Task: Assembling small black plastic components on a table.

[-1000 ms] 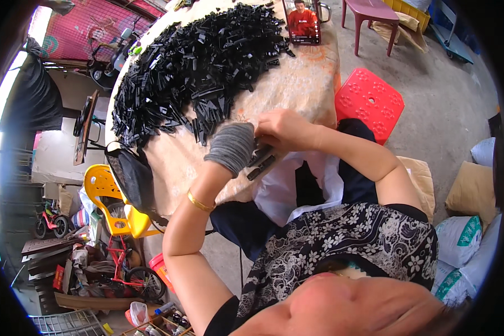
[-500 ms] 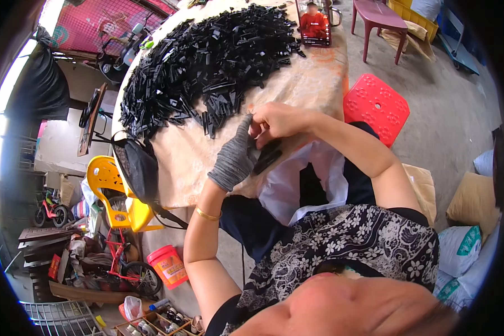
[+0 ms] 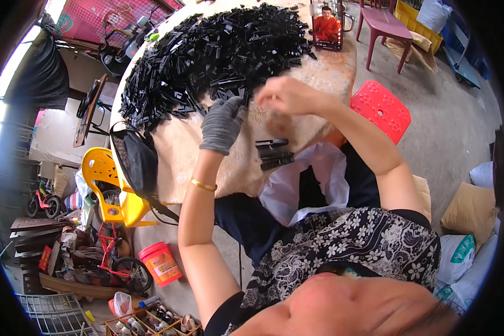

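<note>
A wide heap of small black plastic pieces [image 3: 207, 61] covers the far part of the cloth-covered table [image 3: 179, 162]. My left hand [image 3: 223, 124], in a grey knit glove, is at the heap's near edge with its fingers curled in. Black pieces lie right by its fingertips; whether it grips one is hidden. To its right, my bare right hand [image 3: 288, 96] hovers over the cloth, its fingers smeared by motion. Nearer to me, several black pieces [image 3: 274, 155] lie side by side in a small group by the table's front edge.
A phone [image 3: 327, 28] leans upright at the table's far right, a glass mug behind it. A red stool [image 3: 379, 111] stands right of the table, a maroon chair [image 3: 383, 28] beyond. On the left are a yellow chair [image 3: 103, 173], a black mesh bag [image 3: 134, 159] and a red bucket [image 3: 160, 263].
My hands, together near the table's front before, have parted. The left moved up to the heap's edge, the right up and away. The small group of black pieces now shows uncovered.
</note>
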A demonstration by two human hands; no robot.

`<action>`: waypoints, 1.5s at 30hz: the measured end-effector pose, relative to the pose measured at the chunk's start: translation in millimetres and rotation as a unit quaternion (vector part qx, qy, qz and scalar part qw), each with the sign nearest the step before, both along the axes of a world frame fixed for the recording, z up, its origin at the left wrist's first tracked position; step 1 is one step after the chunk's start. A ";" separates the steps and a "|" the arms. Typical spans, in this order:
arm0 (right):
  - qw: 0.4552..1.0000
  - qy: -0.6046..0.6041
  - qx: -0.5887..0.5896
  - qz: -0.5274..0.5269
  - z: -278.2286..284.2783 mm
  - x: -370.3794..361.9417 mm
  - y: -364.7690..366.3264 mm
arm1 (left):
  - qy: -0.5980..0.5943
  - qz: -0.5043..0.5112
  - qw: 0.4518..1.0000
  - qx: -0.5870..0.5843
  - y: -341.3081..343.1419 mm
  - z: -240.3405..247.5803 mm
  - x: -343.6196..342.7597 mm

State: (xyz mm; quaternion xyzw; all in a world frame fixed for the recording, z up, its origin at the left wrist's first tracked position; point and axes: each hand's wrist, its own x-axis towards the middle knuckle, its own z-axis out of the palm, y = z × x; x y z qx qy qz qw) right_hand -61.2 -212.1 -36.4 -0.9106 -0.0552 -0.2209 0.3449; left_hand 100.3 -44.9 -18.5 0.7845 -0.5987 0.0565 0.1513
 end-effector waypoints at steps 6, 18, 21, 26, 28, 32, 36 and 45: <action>0.938 -0.021 -0.275 -0.209 -12.4 13.0 -23.7 | -0.069 0.027 0.997 0.027 -23.9 -2.2 -7.9; 0.995 0.000 -0.074 -0.066 -11.5 -32.7 22.2 | -0.060 -0.060 0.993 0.079 9.4 14.5 -30.9; 0.995 -0.049 -0.034 -0.083 -20.5 -33.8 34.4 | -0.107 -0.105 0.988 0.020 10.5 16.3 -30.2; 0.991 -0.083 0.020 -0.104 -24.9 -34.9 34.7 | -0.132 -0.111 0.974 0.147 1.1 12.7 -28.1; 0.991 -0.078 0.021 -0.106 -28.2 -34.9 33.4 | -0.119 -0.099 0.982 0.107 1.8 11.2 -30.7; 0.991 -0.082 0.015 -0.106 -28.6 -34.4 34.0 | -0.121 -0.082 0.989 -0.031 8.8 1.5 -25.8; 0.992 -0.081 0.011 -0.099 -27.3 -35.4 33.8 | -0.131 -0.084 0.988 0.011 11.5 -0.5 -18.2; 0.988 -0.088 0.003 -0.124 -24.6 -37.5 38.5 | -0.126 -0.093 0.987 0.031 20.5 17.7 -54.8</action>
